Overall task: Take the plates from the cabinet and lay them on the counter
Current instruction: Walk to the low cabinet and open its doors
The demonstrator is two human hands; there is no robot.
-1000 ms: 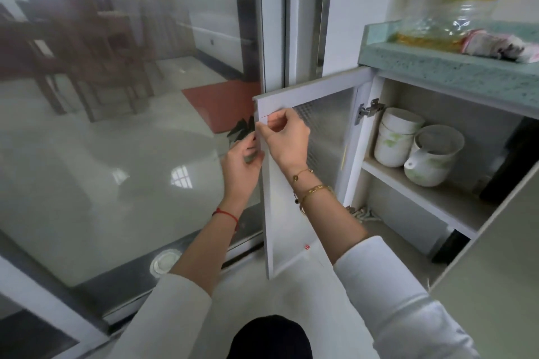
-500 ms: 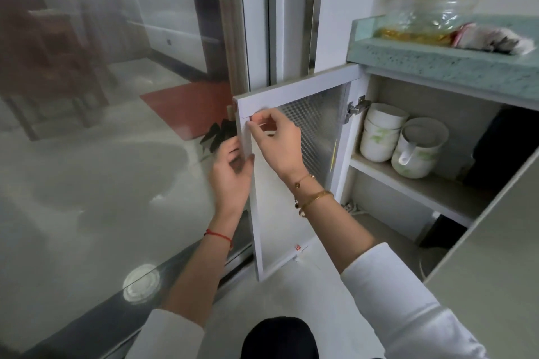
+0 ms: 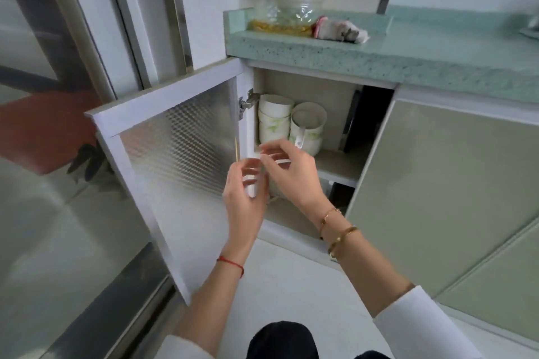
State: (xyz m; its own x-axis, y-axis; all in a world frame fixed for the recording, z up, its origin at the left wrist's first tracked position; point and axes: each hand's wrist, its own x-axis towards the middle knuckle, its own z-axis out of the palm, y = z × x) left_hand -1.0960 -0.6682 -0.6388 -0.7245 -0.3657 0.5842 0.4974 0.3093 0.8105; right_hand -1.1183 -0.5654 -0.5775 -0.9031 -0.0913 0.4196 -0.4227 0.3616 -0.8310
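The cabinet under the green counter stands with its white-framed glass door swung wide to the left. On its upper shelf sit a stack of white bowls with green print and a white cup with a handle. No flat plates show; a dark object stands at the shelf's right. My left hand and my right hand hover close together in front of the cabinet opening, fingers apart, holding nothing. They are blurred by motion.
A plastic oil bottle with a yellow label and a crumpled cloth rest on the counter's left end. A closed pale-green cabinet door is to the right. A glass sliding door lies close behind the open door.
Both hands let go of the door's outer edge and moved right, toward the cabinet opening. The door stays wide open. My view turned right toward the counter.
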